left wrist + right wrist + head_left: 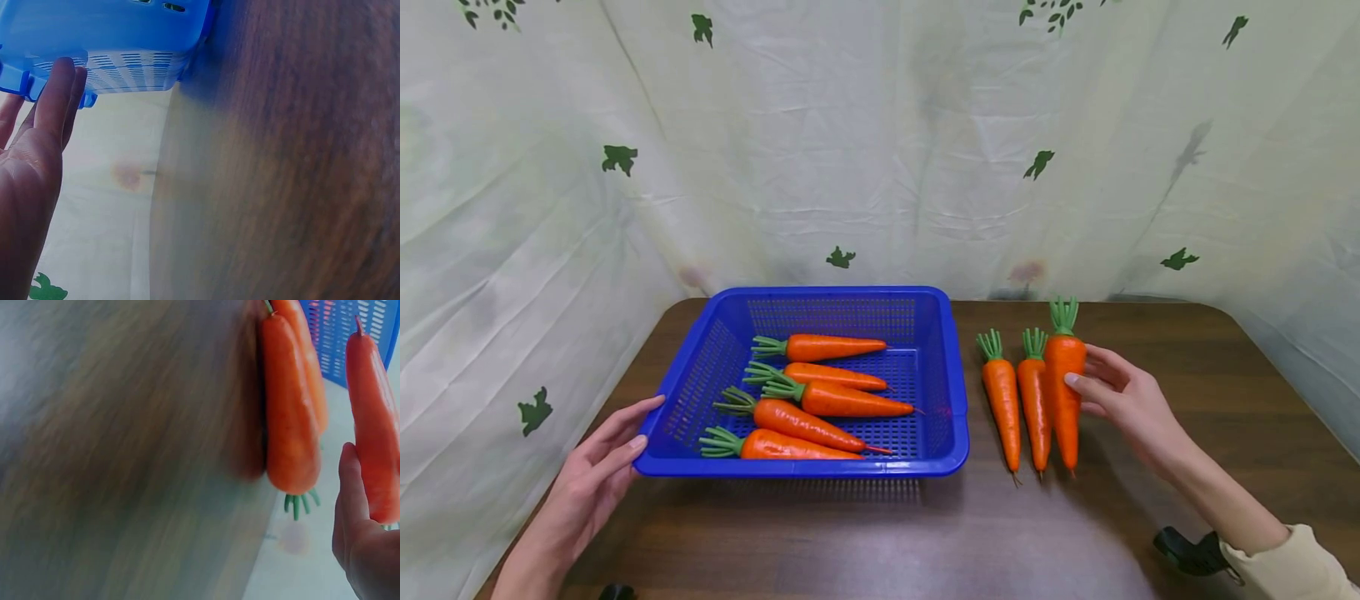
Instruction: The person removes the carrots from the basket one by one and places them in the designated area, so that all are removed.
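While right hand [1129,402] holds carrot [1063,408] | brown wood-grain table [1015,533] | pale green-patterned cloth [850,167]

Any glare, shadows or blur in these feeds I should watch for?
Head: mostly sharp, pale glare on the near tabletop, shadow beneath the basket; left wrist: tabletop grain smeared; right wrist: tabletop blurred, held carrot clearer, with a shiny highlight.

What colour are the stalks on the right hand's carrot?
Green stalks, clearest in the head view.

A cream sleeve [1292,562] (slightly rumpled) shows on the right arm [1225,496], beside a black wrist-worn device [1191,551]
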The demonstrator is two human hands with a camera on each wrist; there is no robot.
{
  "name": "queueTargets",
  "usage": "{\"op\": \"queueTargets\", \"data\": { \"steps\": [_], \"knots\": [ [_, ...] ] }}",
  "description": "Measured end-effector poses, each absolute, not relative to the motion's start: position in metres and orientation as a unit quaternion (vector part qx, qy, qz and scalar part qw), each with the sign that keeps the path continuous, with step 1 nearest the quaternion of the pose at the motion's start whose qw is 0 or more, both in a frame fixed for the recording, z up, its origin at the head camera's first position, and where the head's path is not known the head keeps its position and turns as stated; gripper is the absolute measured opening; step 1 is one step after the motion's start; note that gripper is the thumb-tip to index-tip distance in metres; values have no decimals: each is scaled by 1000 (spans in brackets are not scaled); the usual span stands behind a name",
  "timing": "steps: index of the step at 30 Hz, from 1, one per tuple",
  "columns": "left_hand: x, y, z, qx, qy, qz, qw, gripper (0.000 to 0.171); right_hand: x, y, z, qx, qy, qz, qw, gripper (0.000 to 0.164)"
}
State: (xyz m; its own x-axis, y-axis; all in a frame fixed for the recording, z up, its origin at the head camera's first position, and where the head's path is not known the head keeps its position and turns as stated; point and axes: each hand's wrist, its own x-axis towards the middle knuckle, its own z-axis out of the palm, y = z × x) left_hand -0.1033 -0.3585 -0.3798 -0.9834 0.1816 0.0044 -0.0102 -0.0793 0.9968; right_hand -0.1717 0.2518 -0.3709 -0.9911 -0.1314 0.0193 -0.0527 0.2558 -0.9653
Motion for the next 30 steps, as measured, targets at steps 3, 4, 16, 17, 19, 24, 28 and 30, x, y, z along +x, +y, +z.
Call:
{"op": "queueTargets", "data": {
  "steps": [3,4,16,17,19,24,28,30],
  "knots": [
    [-103,-359,-380,62,678,730,64,48,-172,256,-373,-57,794,-604,35,64],
    [-103,-359,-381,63,679,729,63,48,-172,257,-374,-56,796,-602,35,64],
    [-102,-357,-380,59,678,730,60,48,-175,270,-384,-31,805,-589,63,68],
    [-102,-357,-380,59,679,730,60,48,-176,271,-385,-26,807,-586,65,69],
    [-101,-357,-379,60,677,731,60,48,-177,272,-386,-12,816,-574,68,69],
    [-102,-357,-379,62,678,730,59,48,-182,275,-390,10,829,-553,83,70],
    [-103,-356,-378,58,684,724,58,48,-185,276,-392,12,838,-538,96,68],
    [-102,-356,-378,57,685,724,59,48,-186,276,-392,12,844,-526,101,67]
  ]
}}
